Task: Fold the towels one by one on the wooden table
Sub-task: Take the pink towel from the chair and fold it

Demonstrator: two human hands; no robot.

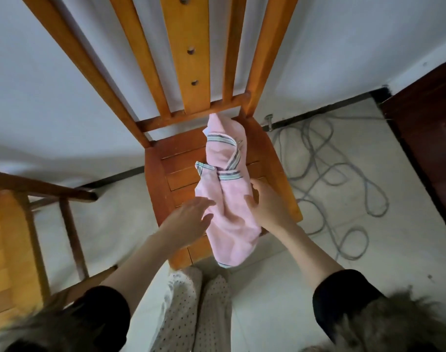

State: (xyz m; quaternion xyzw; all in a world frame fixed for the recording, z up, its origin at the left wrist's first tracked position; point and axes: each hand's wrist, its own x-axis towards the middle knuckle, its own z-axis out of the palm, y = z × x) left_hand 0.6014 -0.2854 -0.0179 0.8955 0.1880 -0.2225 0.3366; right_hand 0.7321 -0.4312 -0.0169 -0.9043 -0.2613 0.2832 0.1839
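At the far left edge I see a corner of the wooden tabletop (3, 240), with its dark rail and legs running toward the floor. Moving right, my left hand (191, 217) reaches over the front of the wooden chair seat (163, 179), fingers (204, 203) straight and slightly apart, their tips touching the left edge of the pink towel (227, 196); they grip nothing. The towel lies crumpled lengthwise on the seat, its far end against the base of the slatted chair back (191, 59) and its near end hanging over the seat's front edge. Grey and pale-green striped bands cross its upper half. My right hand (265, 201) rests on the towel's right side, thumb on the cloth and fingers spread and bent over its edge; I cannot tell whether they actually pinch it. Right of the chair, a grey cable (343, 179) lies in loose loops on the tiled floor (280, 288), beside a dark wooden door (430, 138).
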